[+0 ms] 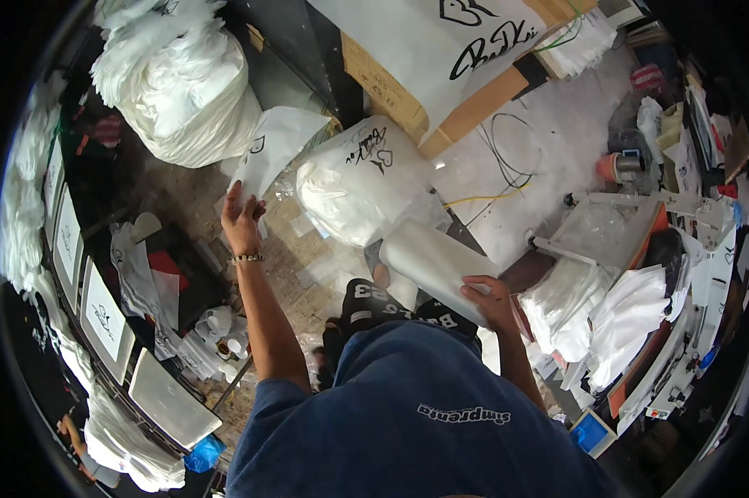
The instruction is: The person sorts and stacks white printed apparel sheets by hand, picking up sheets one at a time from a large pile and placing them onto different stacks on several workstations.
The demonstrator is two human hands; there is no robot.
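My left hand (243,222) is stretched forward, fingers extended and apart. Its fingertips are at the near edge of a white plastic bag (285,143) with a black print, which curls upward beyond them. In my right hand (492,300) is the near end of a thick, rounded bundle of translucent plastic sheeting (431,259), lying slanted across my lap. Ahead of me, between the two hands, sits a bulging clear sack (350,187) with white plastic inside and a black print on its side.
A large white sack (188,108) overflowing with plastic stands at the far left. Cardboard boxes (474,112) under a printed sheet are ahead. At right are a framed screen (598,222), heaped white bags (632,311) and a cup (611,168). Framed panels (105,319) line the left.
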